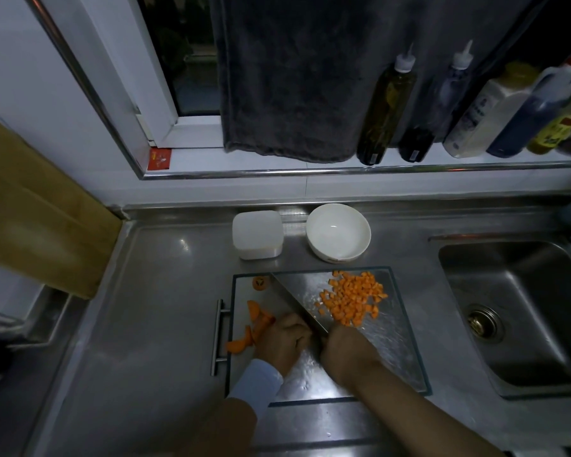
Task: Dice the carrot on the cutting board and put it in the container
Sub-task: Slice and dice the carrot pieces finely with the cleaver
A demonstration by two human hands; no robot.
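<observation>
Head view: your right hand (346,351), fingers wrapped round knife (297,301) handle; left hand (284,341), fingers curled, holding carrot slices (256,319) on cutting board (389,354); diced pile (353,300) right of knife.

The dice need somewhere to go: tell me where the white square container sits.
Head view: the white square container stands on the steel counter just beyond the far left edge of the cutting board, immediately left of the white bowl.
</observation>
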